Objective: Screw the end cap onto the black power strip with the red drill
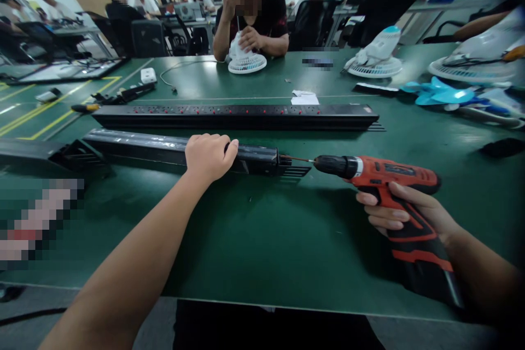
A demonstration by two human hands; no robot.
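My left hand point(210, 156) is closed over the top of a long black power strip point(143, 149) that lies on the green table point(254, 240), near its right end. My right hand point(404, 213) grips the handle of a red and black cordless drill point(381, 175). The drill points left, and its thin bit touches the right end cap of that strip point(292, 167). A second black power strip point(233, 116) with red switches lies parallel just behind the first.
A person across the table handles a small white fan point(245, 59). More white fans point(375, 60) and blue fan blades point(441, 93) lie at the right. A white paper slip point(304, 98), a white adapter point(148, 75) and a screwdriver point(85, 108) sit behind the strips.
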